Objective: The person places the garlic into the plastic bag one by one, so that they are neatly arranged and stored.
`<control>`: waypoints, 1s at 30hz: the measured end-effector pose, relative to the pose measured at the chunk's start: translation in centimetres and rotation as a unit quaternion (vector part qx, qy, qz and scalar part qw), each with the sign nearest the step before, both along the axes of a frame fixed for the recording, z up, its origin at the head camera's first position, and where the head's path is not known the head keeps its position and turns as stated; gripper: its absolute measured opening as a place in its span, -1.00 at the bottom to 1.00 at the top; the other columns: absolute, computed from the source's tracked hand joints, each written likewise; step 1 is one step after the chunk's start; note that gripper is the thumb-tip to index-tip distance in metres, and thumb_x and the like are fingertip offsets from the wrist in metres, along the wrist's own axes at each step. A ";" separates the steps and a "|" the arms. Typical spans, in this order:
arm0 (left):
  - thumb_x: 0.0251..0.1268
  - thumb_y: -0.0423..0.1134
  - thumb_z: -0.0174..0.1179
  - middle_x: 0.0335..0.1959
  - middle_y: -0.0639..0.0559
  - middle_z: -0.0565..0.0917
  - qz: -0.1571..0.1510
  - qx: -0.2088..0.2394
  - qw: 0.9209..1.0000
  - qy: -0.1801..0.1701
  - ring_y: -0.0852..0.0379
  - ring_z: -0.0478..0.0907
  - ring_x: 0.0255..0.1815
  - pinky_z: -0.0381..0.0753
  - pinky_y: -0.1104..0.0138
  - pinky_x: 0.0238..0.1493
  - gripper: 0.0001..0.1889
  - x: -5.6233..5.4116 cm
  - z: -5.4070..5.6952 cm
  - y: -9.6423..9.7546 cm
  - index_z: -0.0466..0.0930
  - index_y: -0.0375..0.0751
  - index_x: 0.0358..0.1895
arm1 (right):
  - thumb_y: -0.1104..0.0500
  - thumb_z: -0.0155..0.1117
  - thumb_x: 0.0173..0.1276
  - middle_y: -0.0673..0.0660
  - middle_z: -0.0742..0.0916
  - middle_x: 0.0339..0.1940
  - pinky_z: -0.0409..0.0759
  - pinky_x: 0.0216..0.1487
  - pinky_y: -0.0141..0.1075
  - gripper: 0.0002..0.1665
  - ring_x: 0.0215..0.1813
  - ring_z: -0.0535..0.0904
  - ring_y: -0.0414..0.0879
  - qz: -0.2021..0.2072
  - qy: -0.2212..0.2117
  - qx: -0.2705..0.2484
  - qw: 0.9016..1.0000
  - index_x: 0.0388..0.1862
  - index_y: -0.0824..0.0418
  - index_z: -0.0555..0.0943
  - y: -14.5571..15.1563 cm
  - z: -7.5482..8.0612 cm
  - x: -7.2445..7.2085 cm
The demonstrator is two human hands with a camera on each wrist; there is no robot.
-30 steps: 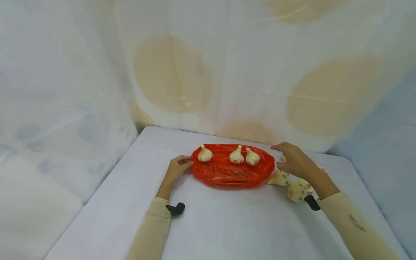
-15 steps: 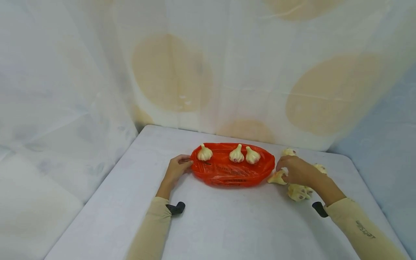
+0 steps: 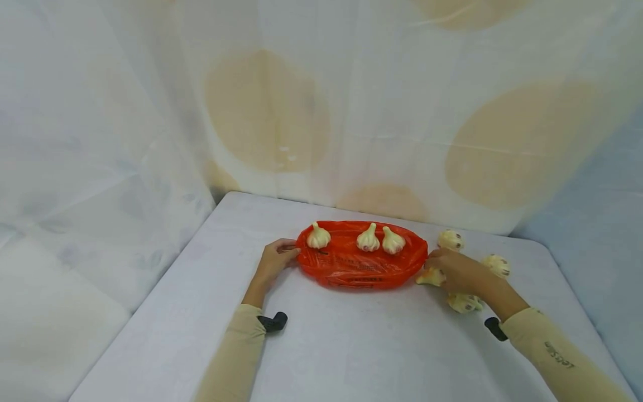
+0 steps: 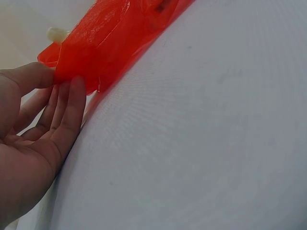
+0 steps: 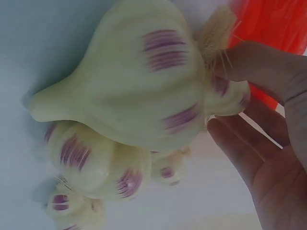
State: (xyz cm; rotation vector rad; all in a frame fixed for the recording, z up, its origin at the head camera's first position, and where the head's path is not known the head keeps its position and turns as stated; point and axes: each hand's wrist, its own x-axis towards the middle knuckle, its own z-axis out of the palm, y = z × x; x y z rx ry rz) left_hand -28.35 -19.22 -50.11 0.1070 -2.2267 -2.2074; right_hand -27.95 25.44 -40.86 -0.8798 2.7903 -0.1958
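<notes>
A red plastic bag [image 3: 346, 268] lies spread on the table, with a garlic bulb [image 3: 318, 237] on its left part and two bulbs [image 3: 368, 239] right of centre. My left hand [image 3: 273, 261] pinches the bag's left end between thumb and fingers, as the left wrist view shows. My right hand [image 3: 454, 271] is at the bag's right end, just above a garlic bulb [image 3: 430, 277]. In the right wrist view its thumb and fingers [image 5: 244, 143] stand apart, with part of a bulb [image 5: 230, 98] visible between them. The right thumb tip is hidden behind a bulb's roots.
More garlic bulbs lie right of the bag: one at the back [image 3: 450, 240], one farther right [image 3: 496, 264] and a cluster [image 3: 464, 303] in front under the right wrist. The white table [image 3: 351, 346] backs onto a hanging sheet [image 3: 382, 111] with tan spots.
My right hand has come down from above the bag's right edge to the bulbs, then shifted slightly up and left toward the bag. The left hand has kept its hold.
</notes>
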 end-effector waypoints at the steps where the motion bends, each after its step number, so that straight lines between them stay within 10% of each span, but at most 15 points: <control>1: 0.28 -0.33 0.28 -0.09 -0.20 0.63 0.000 0.001 1.000 0.001 0.00 0.64 -0.21 0.70 0.24 -0.17 -0.71 0.0 0.0 0.0 0.60 -0.31 0.05 | 0.38 0.57 -0.05 0.13 0.66 0.02 0.67 -0.07 -0.04 -0.46 0.11 0.51 0.15 -0.006 -0.004 0.004 1.000 -0.03 0.08 0.70 0.0 -0.1 0.0; 30: 0.28 -0.32 0.29 -0.09 -0.19 0.63 0.000 -0.005 1.000 -0.004 -0.02 0.63 -0.20 0.69 0.25 -0.18 -0.71 -0.1 -0.1 -0.1 0.60 -0.29 0.04 | 0.21 0.64 -0.09 0.17 0.57 -0.06 0.67 -0.11 0.00 -0.44 -0.05 0.50 0.09 -0.041 0.019 0.024 0.999 -0.03 0.16 0.67 0.6 -0.6 -0.1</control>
